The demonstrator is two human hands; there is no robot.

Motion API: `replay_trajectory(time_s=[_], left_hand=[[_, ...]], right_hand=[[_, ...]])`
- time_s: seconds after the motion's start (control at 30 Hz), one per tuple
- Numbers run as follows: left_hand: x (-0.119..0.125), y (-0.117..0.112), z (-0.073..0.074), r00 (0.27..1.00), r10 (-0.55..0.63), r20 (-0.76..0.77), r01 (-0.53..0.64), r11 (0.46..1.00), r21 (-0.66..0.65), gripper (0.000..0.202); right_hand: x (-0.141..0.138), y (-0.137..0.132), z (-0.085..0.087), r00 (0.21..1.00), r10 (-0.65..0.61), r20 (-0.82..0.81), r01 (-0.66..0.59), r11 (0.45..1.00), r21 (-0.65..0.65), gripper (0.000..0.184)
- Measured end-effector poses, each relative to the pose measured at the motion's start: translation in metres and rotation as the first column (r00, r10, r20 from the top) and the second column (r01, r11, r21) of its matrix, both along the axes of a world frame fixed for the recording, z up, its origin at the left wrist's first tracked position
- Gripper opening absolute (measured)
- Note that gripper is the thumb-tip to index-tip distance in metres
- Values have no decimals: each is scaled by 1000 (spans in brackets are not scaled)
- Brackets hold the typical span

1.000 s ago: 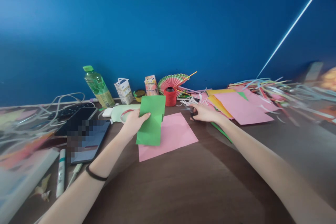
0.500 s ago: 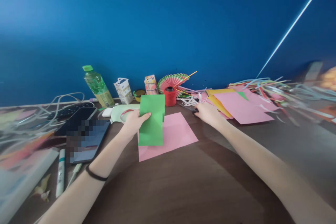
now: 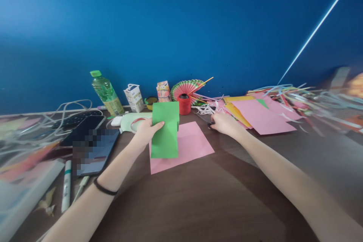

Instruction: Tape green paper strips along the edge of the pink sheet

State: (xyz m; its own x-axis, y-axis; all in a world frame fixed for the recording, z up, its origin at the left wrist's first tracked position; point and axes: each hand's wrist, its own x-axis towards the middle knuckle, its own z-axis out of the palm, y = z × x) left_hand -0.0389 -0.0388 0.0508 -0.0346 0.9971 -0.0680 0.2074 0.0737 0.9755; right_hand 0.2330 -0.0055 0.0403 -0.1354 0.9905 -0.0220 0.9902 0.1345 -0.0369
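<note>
My left hand [image 3: 145,133] pinches a folded sheet of green paper [image 3: 165,141] at its left edge, thumb on the front face. The green paper is held up over a pink sheet [image 3: 195,140] lying on the table and hides part of it. Farther right, my right hand [image 3: 224,122] is closed on the black handles of what look like scissors [image 3: 210,125], low at the table surface. Most of the scissors is hidden or blurred. Close beyond that hand lie shredded white paper strips [image 3: 204,109].
Pink and yellow sheets [image 3: 262,115] lie right of my right hand, with tangled strips [image 3: 306,102] behind. A red thread spool [image 3: 184,105], paper fan [image 3: 187,90], carton [image 3: 134,98] and green bottle [image 3: 107,96] line the blue wall. A tablet [image 3: 99,155] and marker [image 3: 66,187] lie left.
My right hand has drawn slightly toward me, and the black handles show more at its fingertips. My left hand keeps its hold on the green paper, nearly still.
</note>
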Motion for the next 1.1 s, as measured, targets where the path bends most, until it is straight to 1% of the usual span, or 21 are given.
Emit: replay_trajectory(time_s=[0.1,0.2,0.27,0.3,0.33,0.37,0.4,0.47,0.5,0.53,0.6,0.73,0.9,1.0,1.1], left_hand=[[1,0,0,1000,-28,9,28,1000,2,27],[1,-1,0,998,-51,30,51,999,14,33],[2,-1,-1,997,-60,50,59,998,18,35],[2,-1,-1,996,-61,59,61,998,16,35],[2,-1,-1,996,-65,67,64,998,13,34],[3,-1,-2,995,-72,74,71,997,11,34],[3,-1,-2,993,-80,82,80,997,10,34],[5,-2,-4,990,-103,94,103,995,5,32],[6,-2,-4,989,-115,98,115,993,1,32],[7,-3,-5,987,-126,100,127,992,-3,31],[9,-4,-5,983,-147,107,150,989,-13,30],[13,-8,-4,976,-180,123,185,982,-30,31],[13,-8,-5,968,-194,161,202,979,-38,33],[12,-5,-7,966,-179,187,188,982,-30,34],[9,-2,-11,968,-143,205,153,988,-36,30]], right_hand=[[1,0,0,1000,12,-12,-12,1000,8,16],[0,0,0,1000,12,-28,-10,998,68,14],[-4,-2,1,992,65,-108,-52,992,117,15],[-7,-3,3,975,120,-187,-97,987,128,14],[-11,-5,5,938,187,-293,-155,979,129,12],[-16,-8,6,876,250,-413,-221,968,118,12],[-21,-11,8,793,288,-536,-278,955,102,14],[-32,-17,9,625,284,-727,-365,930,49,21],[-37,-20,10,561,263,-785,-387,921,32,23],[-41,-23,10,512,241,-824,-404,915,17,25],[-47,-28,9,455,211,-865,-418,908,2,25],[-51,-32,8,416,205,-886,-435,900,4,19],[-51,-31,5,383,198,-902,-457,890,1,18],[-49,-28,4,390,179,-903,-452,892,-18,17],[-43,-26,8,424,171,-889,-421,907,-26,17]])
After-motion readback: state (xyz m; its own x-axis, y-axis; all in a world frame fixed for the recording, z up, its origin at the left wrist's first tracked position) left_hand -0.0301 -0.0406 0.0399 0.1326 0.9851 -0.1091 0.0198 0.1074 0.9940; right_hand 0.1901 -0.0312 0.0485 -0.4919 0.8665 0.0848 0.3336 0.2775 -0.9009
